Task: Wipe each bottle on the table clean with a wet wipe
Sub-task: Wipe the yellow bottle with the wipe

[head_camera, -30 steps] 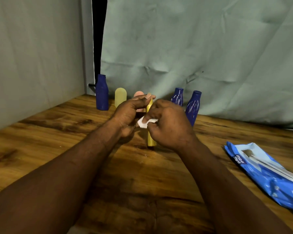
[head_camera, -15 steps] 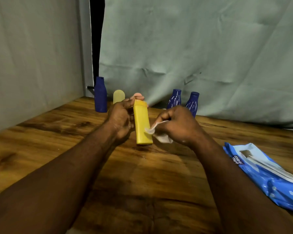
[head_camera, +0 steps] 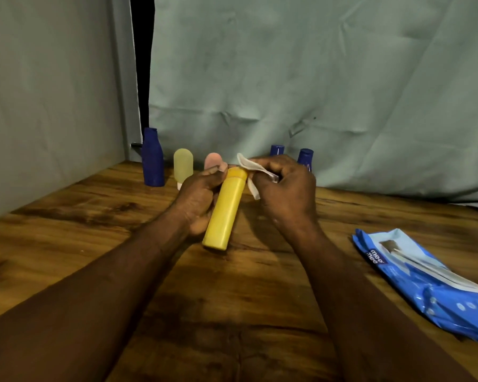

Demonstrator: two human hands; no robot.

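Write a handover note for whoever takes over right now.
Left hand grips the yellow bottle, tilted. Right hand pinches the wet wipe at its cap.
Done: cannot tell which are clean.
Left: finish this one, then the tall blue bottle, pale yellow bottle, pink bottle and two smaller blue bottles standing at the back, if unwiped.
Wipes pack lies on the table, right.

Dim, warm light from overhead; source unseen. A broad soft shadow lies on the table (head_camera: 66, 230) beneath and nearer than the left hand (head_camera: 196, 199) and right hand (head_camera: 287, 194). Dull sheen on the wood left of the left hand. The yellow bottle (head_camera: 225, 213) and wet wipe (head_camera: 246, 162) held in them are reasonably sharp; fingers slightly soft. Edges bowed by the wide angle.
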